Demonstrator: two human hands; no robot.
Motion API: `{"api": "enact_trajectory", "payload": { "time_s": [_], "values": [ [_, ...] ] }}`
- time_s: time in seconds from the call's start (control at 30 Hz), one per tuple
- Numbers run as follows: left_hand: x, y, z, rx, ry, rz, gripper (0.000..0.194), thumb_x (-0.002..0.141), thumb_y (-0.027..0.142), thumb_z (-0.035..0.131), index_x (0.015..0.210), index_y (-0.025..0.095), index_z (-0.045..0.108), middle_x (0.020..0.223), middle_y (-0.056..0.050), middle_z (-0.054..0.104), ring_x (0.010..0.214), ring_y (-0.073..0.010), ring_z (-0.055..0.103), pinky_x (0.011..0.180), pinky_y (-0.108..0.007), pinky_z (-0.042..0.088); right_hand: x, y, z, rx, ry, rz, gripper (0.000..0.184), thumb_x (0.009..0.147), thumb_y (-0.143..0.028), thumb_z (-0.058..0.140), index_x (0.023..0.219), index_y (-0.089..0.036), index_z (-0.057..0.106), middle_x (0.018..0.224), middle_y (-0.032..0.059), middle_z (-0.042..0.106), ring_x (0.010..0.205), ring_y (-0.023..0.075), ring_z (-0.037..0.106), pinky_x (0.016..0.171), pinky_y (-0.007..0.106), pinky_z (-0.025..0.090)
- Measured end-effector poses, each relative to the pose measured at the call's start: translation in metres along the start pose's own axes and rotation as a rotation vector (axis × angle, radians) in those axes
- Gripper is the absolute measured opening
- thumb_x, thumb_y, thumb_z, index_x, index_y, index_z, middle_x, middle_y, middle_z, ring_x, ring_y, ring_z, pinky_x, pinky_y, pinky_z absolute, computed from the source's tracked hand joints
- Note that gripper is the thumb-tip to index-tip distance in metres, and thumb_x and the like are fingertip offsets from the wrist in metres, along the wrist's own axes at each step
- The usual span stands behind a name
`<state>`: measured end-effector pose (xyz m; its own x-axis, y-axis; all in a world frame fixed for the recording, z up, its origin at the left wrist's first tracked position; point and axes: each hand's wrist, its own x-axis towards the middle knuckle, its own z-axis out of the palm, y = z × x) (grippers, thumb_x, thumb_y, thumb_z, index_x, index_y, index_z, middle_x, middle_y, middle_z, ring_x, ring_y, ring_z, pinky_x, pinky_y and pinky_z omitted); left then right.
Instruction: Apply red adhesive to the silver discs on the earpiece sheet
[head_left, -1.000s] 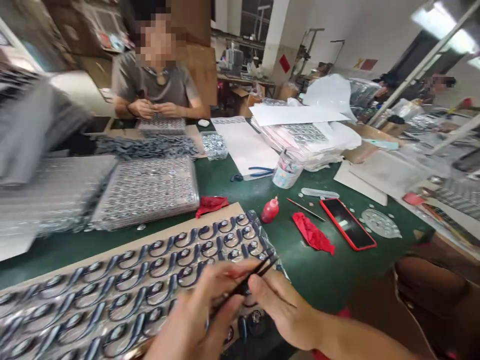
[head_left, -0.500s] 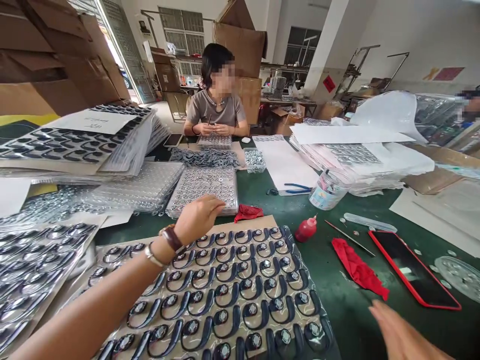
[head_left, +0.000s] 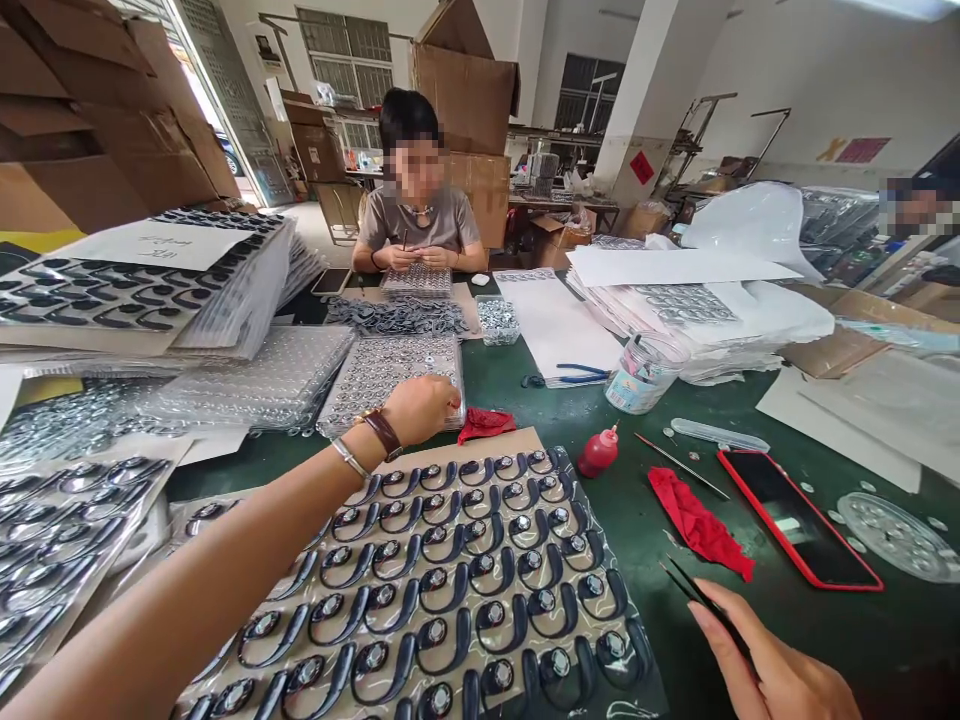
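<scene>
My left hand (head_left: 424, 410) reaches forward over the front right part of a clear tray (head_left: 352, 390) filled with rows of small shiny round parts. Its fingers are curled together, and whatever they pinch is hidden. At the lower right my right hand (head_left: 780, 665) holds a pair of dark tweezers (head_left: 696, 584), whose thin tips stand apart and point up and left. Between the hands lies a film-covered sheet (head_left: 480, 570) with rows of black curved ear-hook pieces, each with a round shiny part. A red cloth (head_left: 486, 425) lies just beside the tray.
A red squeeze bottle (head_left: 598, 454), a second red cloth (head_left: 697, 520), a thin rod (head_left: 679, 464) and a red-cased phone (head_left: 799, 520) lie to the right. Pliers (head_left: 577, 374) and a jar (head_left: 643, 375) stand farther back. A co-worker (head_left: 416, 215) sits opposite. Sheet stacks (head_left: 150, 280) rise left.
My right hand has come further into view, now with tweezers showing. My left hand has shifted right and turned at the tray's edge. The co-worker's head has turned, and the view has swung slightly right.
</scene>
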<state>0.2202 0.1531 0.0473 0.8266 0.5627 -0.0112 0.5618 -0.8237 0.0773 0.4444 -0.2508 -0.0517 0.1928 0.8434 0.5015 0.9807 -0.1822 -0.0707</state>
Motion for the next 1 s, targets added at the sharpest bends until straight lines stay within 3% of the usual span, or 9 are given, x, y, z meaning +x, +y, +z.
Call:
{"api": "enact_trajectory", "payload": {
  "time_s": [0.17, 0.27, 0.4, 0.53, 0.6, 0.63, 0.7, 0.77, 1.0],
  "values": [
    [0.009, 0.002, -0.016, 0.072, -0.076, 0.159, 0.028, 0.094, 0.037, 0.056, 0.111, 0.015, 0.059, 0.109, -0.007, 0.062, 0.095, -0.0175, 0.062, 0.085, -0.038, 0.054, 0.014, -0.016, -0.009, 0.085, -0.023, 0.065, 0.024, 0.101, -0.028, 0.043, 0.112, -0.015, 0.060, 0.071, 0.0004, 0.073, 0.047, 0.0132, 0.066, 0.048, 0.025, 0.044],
    [0.013, 0.002, -0.017, 0.083, -0.031, 0.266, 0.048, 0.103, 0.031, 0.025, 0.079, 0.014, 0.062, 0.076, 0.001, 0.054, 0.077, -0.0130, 0.058, 0.082, -0.032, 0.049, 0.021, -0.023, -0.011, 0.103, -0.056, 0.127, 0.024, 0.100, -0.027, 0.043, 0.110, -0.014, 0.061, 0.073, 0.0023, 0.073, 0.054, 0.0150, 0.069, 0.051, 0.025, 0.044],
    [0.015, -0.003, -0.019, 0.041, 0.044, 0.336, 0.046, 0.101, 0.040, 0.031, 0.073, 0.015, 0.058, 0.072, 0.003, 0.053, 0.070, -0.0111, 0.054, 0.076, -0.025, 0.047, 0.026, -0.025, -0.013, 0.124, -0.066, 0.178, 0.024, 0.100, -0.026, 0.043, 0.110, -0.013, 0.061, 0.068, 0.0015, 0.070, 0.050, 0.0131, 0.064, 0.050, 0.023, 0.042],
    [0.002, -0.003, -0.032, -0.052, 0.169, 0.138, 0.031, 0.096, 0.045, 0.043, 0.095, 0.018, 0.059, 0.079, 0.005, 0.064, 0.067, -0.0103, 0.059, 0.065, -0.020, 0.046, 0.026, -0.028, -0.016, 0.163, -0.050, 0.202, 0.023, 0.100, -0.025, 0.043, 0.110, -0.014, 0.060, 0.069, 0.0020, 0.071, 0.051, 0.0130, 0.064, 0.051, 0.023, 0.043],
    [-0.013, 0.006, -0.038, -0.227, 0.211, 0.016, 0.031, 0.095, 0.046, 0.045, 0.102, 0.018, 0.055, 0.089, 0.004, 0.070, 0.073, -0.0112, 0.065, 0.065, -0.020, 0.049, 0.030, -0.032, -0.016, 0.207, -0.016, 0.215, 0.022, 0.100, -0.026, 0.042, 0.111, -0.015, 0.058, 0.073, 0.0028, 0.072, 0.054, 0.0140, 0.067, 0.052, 0.023, 0.045],
    [-0.022, 0.013, -0.039, -0.473, 0.214, -0.060, 0.029, 0.094, 0.045, 0.047, 0.099, 0.017, 0.054, 0.094, 0.002, 0.072, 0.078, -0.0121, 0.067, 0.068, -0.021, 0.052, 0.034, -0.035, -0.016, 0.236, -0.001, 0.218, 0.021, 0.100, -0.026, 0.042, 0.111, -0.016, 0.057, 0.076, 0.0034, 0.072, 0.058, 0.0146, 0.069, 0.054, 0.023, 0.047],
    [-0.044, 0.031, -0.038, -0.885, 0.144, -0.169, 0.029, 0.093, 0.045, 0.052, 0.099, 0.017, 0.052, 0.093, 0.000, 0.073, 0.081, -0.0136, 0.069, 0.073, -0.025, 0.055, 0.045, -0.046, -0.015, 0.307, -0.006, 0.197, 0.020, 0.101, -0.026, 0.042, 0.113, -0.016, 0.054, 0.079, 0.0040, 0.073, 0.065, 0.0158, 0.072, 0.057, 0.024, 0.050],
    [-0.069, 0.050, -0.030, -1.065, 0.039, -0.198, 0.026, 0.089, 0.042, 0.060, 0.097, 0.018, 0.055, 0.076, 0.003, 0.071, 0.070, -0.0108, 0.065, 0.067, -0.020, 0.052, 0.059, -0.062, -0.013, 0.381, -0.058, 0.140, 0.020, 0.101, -0.025, 0.041, 0.116, -0.017, 0.052, 0.082, 0.0040, 0.073, 0.069, 0.0162, 0.073, 0.057, 0.024, 0.050],
    [-0.130, 0.090, 0.000, -1.221, -0.137, -0.308, 0.033, 0.086, 0.049, 0.063, 0.097, 0.018, 0.062, 0.073, -0.001, 0.069, 0.065, -0.0110, 0.061, 0.057, -0.020, 0.047, 0.093, -0.127, 0.003, 0.526, -0.099, -0.175, 0.029, 0.099, -0.016, 0.044, 0.128, -0.014, 0.046, 0.098, 0.0088, 0.074, 0.074, 0.0159, 0.073, 0.059, 0.024, 0.051]
  ]
}}
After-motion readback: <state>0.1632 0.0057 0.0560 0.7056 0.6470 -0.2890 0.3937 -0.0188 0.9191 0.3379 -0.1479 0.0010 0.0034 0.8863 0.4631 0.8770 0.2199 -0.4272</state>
